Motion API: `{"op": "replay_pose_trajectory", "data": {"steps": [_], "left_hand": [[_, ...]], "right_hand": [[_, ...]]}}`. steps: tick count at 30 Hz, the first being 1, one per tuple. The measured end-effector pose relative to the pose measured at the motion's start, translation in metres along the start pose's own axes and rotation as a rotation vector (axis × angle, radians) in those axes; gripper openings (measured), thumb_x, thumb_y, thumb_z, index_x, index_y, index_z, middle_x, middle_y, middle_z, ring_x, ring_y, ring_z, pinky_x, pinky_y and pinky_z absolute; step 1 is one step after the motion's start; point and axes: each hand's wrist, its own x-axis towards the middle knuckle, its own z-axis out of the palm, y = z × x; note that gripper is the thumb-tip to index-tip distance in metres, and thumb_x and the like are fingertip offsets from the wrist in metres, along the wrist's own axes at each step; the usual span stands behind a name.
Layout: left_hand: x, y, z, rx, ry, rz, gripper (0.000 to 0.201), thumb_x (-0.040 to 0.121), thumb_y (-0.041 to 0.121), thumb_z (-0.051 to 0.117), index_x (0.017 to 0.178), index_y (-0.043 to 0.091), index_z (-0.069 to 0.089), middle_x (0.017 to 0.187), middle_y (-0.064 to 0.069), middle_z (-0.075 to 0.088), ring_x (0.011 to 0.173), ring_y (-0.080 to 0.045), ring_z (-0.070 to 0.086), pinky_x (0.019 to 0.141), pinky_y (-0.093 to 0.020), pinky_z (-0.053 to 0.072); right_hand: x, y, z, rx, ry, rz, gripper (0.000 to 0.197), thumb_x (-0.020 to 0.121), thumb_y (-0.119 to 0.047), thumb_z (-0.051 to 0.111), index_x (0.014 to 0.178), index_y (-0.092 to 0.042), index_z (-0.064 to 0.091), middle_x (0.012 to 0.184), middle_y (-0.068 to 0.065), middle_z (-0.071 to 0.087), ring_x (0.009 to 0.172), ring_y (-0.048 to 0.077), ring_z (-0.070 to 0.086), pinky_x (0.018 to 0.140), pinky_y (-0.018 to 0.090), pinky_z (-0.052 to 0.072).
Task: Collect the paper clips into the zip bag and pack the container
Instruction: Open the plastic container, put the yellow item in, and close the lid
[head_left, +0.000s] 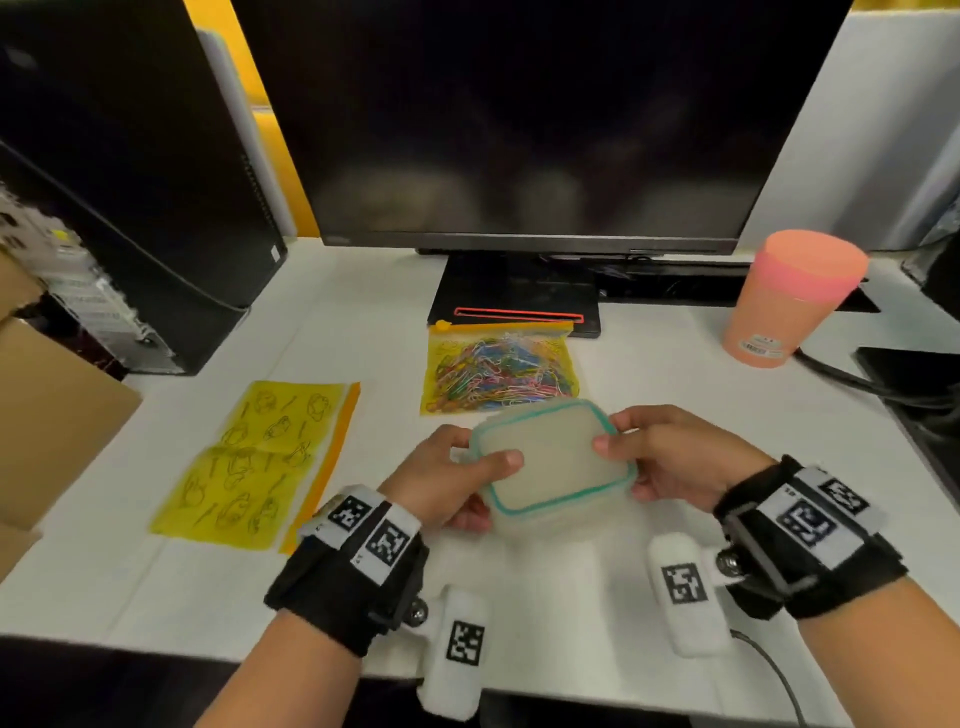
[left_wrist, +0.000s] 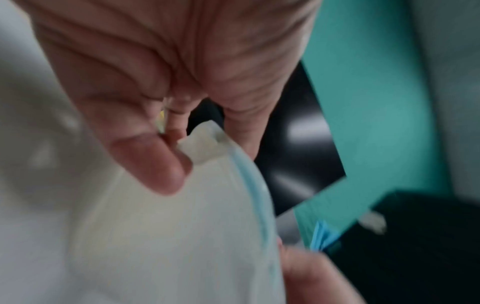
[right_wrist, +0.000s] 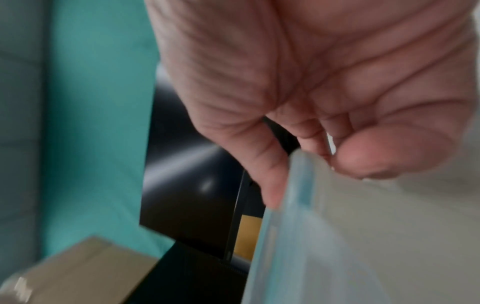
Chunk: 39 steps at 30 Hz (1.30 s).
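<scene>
A translucent plastic container (head_left: 550, 460) with a teal-rimmed lid is held above the white desk, tilted. My left hand (head_left: 457, 475) grips its left side, thumb on the lid (left_wrist: 166, 236) beside a corner tab. My right hand (head_left: 660, 457) grips the right edge, thumb on top of the lid (right_wrist: 350, 236) and fingers behind it. A yellow zip bag (head_left: 501, 366) filled with coloured paper clips lies flat just beyond the container, its slider at the left end of the zip.
A second, flat yellow zip bag (head_left: 260, 465) with printed drawings lies to the left. A monitor (head_left: 535, 124) on its stand sits at the back. A pink cup (head_left: 792, 304) stands at right, with cables near it. A computer tower (head_left: 130, 171) and cardboard boxes are at left.
</scene>
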Motion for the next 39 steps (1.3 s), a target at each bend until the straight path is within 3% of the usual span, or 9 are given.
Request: {"op": "replay_pose_trajectory", "data": {"steps": [7, 10, 14, 20, 25, 28, 31, 34, 39], "left_hand": [[0.013, -0.002, 0.008, -0.124, 0.085, 0.065, 0.042, 0.074, 0.036, 0.074, 0.100, 0.007, 0.058, 0.071, -0.006, 0.061, 0.046, -0.016, 0.051, 0.042, -0.021, 0.042], [0.014, 0.002, 0.007, -0.094, 0.197, 0.118, 0.027, 0.074, 0.034, 0.074, 0.084, 0.023, 0.051, 0.077, -0.002, 0.061, 0.054, -0.021, 0.055, 0.052, -0.026, 0.048], [0.009, 0.006, -0.011, 0.253, 0.326, 0.242, 0.033, 0.078, 0.049, 0.064, 0.094, 0.021, 0.057, 0.090, -0.006, 0.066, 0.078, -0.024, 0.064, 0.069, -0.029, 0.049], [0.013, -0.008, -0.084, 0.980, 0.494, -0.093, 0.057, 0.078, 0.048, 0.061, 0.119, 0.011, 0.047, 0.120, -0.015, 0.052, 0.110, -0.033, 0.053, 0.087, -0.037, 0.044], [0.022, -0.011, -0.108, 1.176, 0.396, -0.196, 0.036, 0.062, 0.035, 0.066, 0.081, 0.020, 0.039, 0.083, -0.003, 0.053, 0.087, -0.030, 0.061, 0.078, -0.040, 0.053], [0.015, -0.004, -0.095, 1.318, 0.382, -0.094, 0.018, 0.079, 0.020, 0.060, 0.091, 0.017, 0.048, 0.103, -0.006, 0.063, 0.096, -0.028, 0.063, 0.074, -0.027, 0.047], [0.024, -0.004, -0.086, 1.446, 0.362, -0.034, 0.039, 0.084, 0.011, 0.054, 0.123, 0.009, 0.052, 0.120, -0.010, 0.061, 0.111, -0.025, 0.060, 0.083, -0.027, 0.046], [0.031, -0.003, -0.086, 1.430, 0.323, -0.047, 0.039, 0.078, 0.009, 0.060, 0.117, 0.006, 0.057, 0.116, -0.014, 0.062, 0.108, -0.028, 0.062, 0.083, -0.031, 0.049], [0.028, -0.003, -0.091, 1.444, 0.333, -0.051, 0.039, 0.080, 0.023, 0.063, 0.115, 0.009, 0.054, 0.119, -0.008, 0.061, 0.107, -0.026, 0.061, 0.084, -0.029, 0.050]], "right_hand": [[0.005, 0.007, -0.009, 0.231, -0.134, 0.075, 0.040, 0.046, -0.018, 0.088, 0.080, -0.008, 0.069, 0.071, 0.006, 0.062, 0.059, 0.018, 0.052, 0.056, 0.023, 0.056], [0.000, -0.002, -0.001, 0.155, 0.013, -0.014, 0.014, 0.074, -0.011, 0.074, 0.070, -0.009, 0.060, 0.049, 0.000, 0.051, 0.038, 0.009, 0.042, 0.041, 0.020, 0.050], [-0.011, -0.008, -0.003, 0.041, 0.183, -0.163, 0.034, 0.090, -0.023, 0.061, 0.061, -0.015, 0.044, 0.048, 0.001, 0.037, 0.038, 0.014, 0.038, 0.042, 0.022, 0.044], [-0.045, -0.028, -0.029, 0.616, -0.206, -0.304, 0.029, 0.066, -0.033, 0.062, 0.087, -0.018, 0.076, 0.075, -0.002, 0.075, 0.060, 0.009, 0.071, 0.056, 0.024, 0.059], [-0.058, -0.031, -0.066, 0.711, 0.055, -0.534, 0.026, 0.096, -0.021, 0.040, 0.103, -0.028, 0.063, 0.084, -0.011, 0.076, 0.068, 0.002, 0.072, 0.058, 0.017, 0.058], [-0.054, -0.021, -0.074, 0.388, 0.411, -0.695, 0.025, 0.094, -0.010, 0.051, 0.078, -0.027, 0.059, 0.079, -0.009, 0.074, 0.066, 0.010, 0.072, 0.059, 0.022, 0.059], [-0.047, -0.007, -0.065, -0.571, 0.803, -0.749, 0.016, 0.086, -0.007, 0.063, 0.075, -0.016, 0.055, 0.070, 0.000, 0.067, 0.063, 0.026, 0.063, 0.055, 0.029, 0.051], [-0.041, 0.004, -0.045, -1.312, 0.667, -0.559, 0.006, 0.087, -0.016, 0.055, 0.084, -0.014, 0.050, 0.066, 0.004, 0.053, 0.060, 0.029, 0.054, 0.053, 0.031, 0.042], [-0.034, 0.010, -0.029, -1.459, 0.278, -0.289, 0.009, 0.085, -0.017, 0.046, 0.083, -0.026, 0.045, 0.066, -0.009, 0.041, 0.073, 0.020, 0.047, 0.060, 0.025, 0.035]]}}
